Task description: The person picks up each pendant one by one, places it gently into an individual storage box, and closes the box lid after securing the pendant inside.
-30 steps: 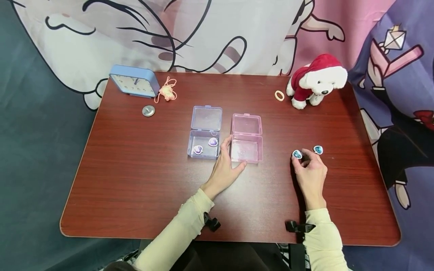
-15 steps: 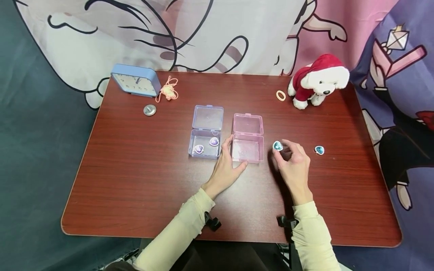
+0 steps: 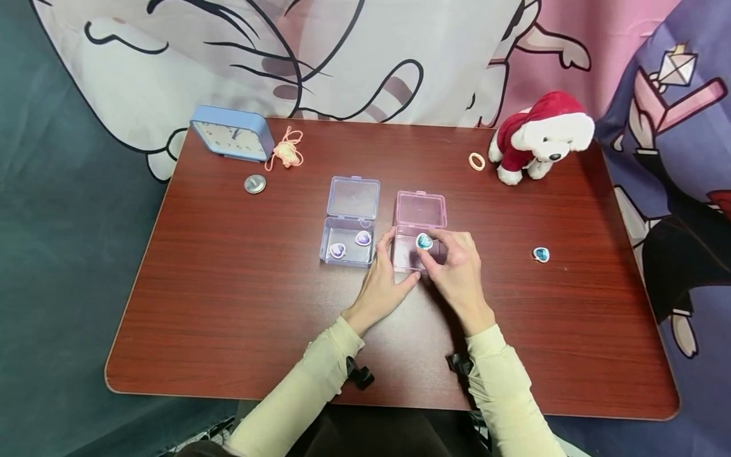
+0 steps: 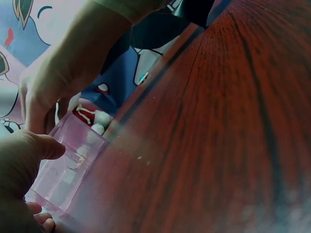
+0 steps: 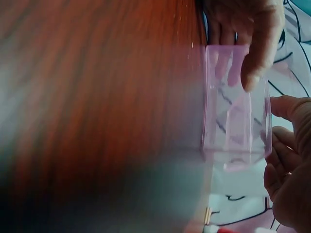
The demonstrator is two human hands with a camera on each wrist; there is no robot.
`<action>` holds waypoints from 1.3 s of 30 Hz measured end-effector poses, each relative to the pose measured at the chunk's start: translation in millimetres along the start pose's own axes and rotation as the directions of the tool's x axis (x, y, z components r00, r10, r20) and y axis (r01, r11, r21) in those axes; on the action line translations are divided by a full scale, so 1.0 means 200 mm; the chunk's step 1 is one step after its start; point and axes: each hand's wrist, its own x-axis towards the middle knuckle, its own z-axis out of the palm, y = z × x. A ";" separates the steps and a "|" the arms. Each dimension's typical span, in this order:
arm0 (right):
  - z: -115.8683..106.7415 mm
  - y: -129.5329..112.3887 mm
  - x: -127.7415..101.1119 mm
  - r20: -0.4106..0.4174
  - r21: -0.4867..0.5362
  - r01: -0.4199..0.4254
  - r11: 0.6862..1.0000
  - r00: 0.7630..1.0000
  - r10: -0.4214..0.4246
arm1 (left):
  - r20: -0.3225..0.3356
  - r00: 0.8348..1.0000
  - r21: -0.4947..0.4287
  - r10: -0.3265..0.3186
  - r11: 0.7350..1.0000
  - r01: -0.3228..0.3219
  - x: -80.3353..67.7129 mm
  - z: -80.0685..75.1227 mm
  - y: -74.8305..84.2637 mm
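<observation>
My right hand point(image 3: 458, 270) pinches a small blue heart-shaped trinket point(image 3: 424, 241) with a pale rim, over the bottom half of an open pink plastic box point(image 3: 421, 211). Thumb and fingers of my left hand point(image 3: 375, 292) hold that box at its near left corner, thumb across the front wall, as the right wrist view shows. Farther right on the table lies a second blue trinket point(image 3: 540, 254). Two purple heart-shaped trinkets point(image 3: 337, 251) rest inside an open bluish-purple box point(image 3: 354, 198), left of the pink one. The pinched trinket is hidden in both wrist views.
Along the back of the brown table point(image 3: 228, 304) stand a blue clock point(image 3: 234, 133), a peach cord bundle point(image 3: 287, 152) and a plush dog point(image 3: 542, 139) in red. A silver round tin point(image 3: 254, 184) and a cream ring point(image 3: 476, 162) lie nearby.
My right hand has carried one blue trinket leftward from beside the other to over the pink box. The left hand has stayed at the pink box.
</observation>
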 end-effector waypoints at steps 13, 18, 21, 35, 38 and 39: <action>0.07 -0.05 0.04 0.111 0.008 0.030 1.000 0.993 -0.030 | 0.001 1.000 0.017 0.017 1.000 -0.017 0.01 0.00 -0.01; 0.08 -0.06 0.04 0.143 0.004 0.022 1.000 0.989 -0.022 | 0.005 1.000 0.015 0.023 1.000 -0.023 0.01 0.00 -0.01; 0.09 -0.06 0.04 0.166 -0.007 0.005 1.000 0.986 -0.004 | 0.006 1.000 0.013 0.024 1.000 -0.024 0.00 0.00 -0.01; 0.09 -0.06 0.05 0.192 -0.043 -0.037 0.998 0.980 0.044 | -0.001 1.000 0.009 0.023 1.000 -0.023 0.00 0.00 0.00; 0.07 -0.05 0.05 0.144 -0.020 -0.039 0.999 0.989 0.041 | 0.002 1.000 0.014 0.001 1.000 -0.001 0.00 0.00 0.00; 0.06 -0.04 0.05 0.114 -0.006 -0.039 0.999 0.993 0.039 | 0.003 1.000 0.016 -0.007 1.000 0.007 0.00 0.00 0.00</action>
